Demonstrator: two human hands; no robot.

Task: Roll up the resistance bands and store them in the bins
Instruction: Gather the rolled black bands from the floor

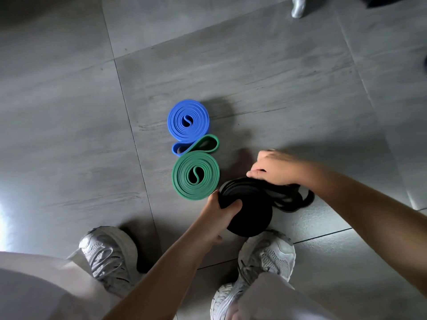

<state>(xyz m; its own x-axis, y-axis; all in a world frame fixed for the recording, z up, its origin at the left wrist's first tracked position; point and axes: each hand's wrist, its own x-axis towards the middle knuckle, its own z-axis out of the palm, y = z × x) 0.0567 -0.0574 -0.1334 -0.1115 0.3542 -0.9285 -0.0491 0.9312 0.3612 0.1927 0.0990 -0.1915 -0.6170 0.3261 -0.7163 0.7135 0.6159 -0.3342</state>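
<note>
The left hand point(220, 210) grips the near side of the part-wound black band point(248, 215), fingers curled round the coil. The right hand point(271, 168) curls over the loose loops at its far rim. Just beyond the left hand's grip stands the green roll point(196, 175), with the blue roll point(188, 121) farther out

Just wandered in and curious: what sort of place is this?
Likely a gym or workout room, though only floor shows: rolled blue band and green band on grey floor tiles, a black band held by the left hand and right hand, and sports shoes.
</note>
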